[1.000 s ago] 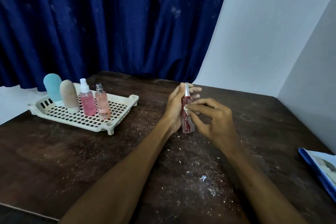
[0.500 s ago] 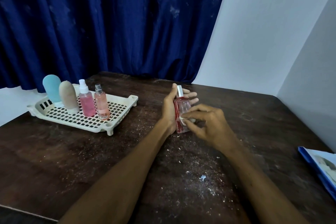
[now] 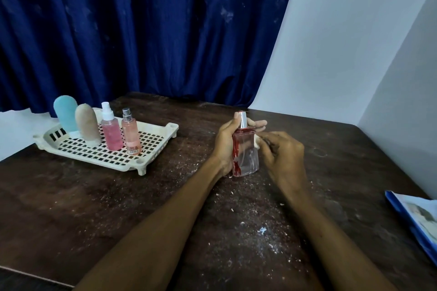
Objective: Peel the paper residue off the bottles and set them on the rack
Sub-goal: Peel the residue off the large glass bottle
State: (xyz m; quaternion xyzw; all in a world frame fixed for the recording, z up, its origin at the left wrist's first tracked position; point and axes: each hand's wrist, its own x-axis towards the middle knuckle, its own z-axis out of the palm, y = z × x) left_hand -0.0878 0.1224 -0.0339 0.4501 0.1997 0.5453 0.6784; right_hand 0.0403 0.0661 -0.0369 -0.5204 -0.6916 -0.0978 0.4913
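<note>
Your left grip [image 3: 225,146] wraps round the clear bottle [image 3: 246,156] from behind and holds it upright, low over the table [image 3: 165,196]. Your right grip [image 3: 281,156] pinches a white paper scrap [image 3: 257,143] at the bottle's right shoulder. The rack [image 3: 156,149], carrying four bottles [image 3: 112,132], sits well apart to your left.

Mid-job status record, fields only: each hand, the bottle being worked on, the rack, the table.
left hand: grips the clear bottle from its left side
right hand: pinches a white paper scrap at the bottle's upper right edge
clear bottle: upright, silver cap on, red streaks down its left side
rack: four standing: blue tube, beige tube, pink spray bottle, peach spray bottle
table: dark wood, strewn with paper flecks
right edge: blue booklet, partly cut off
</note>
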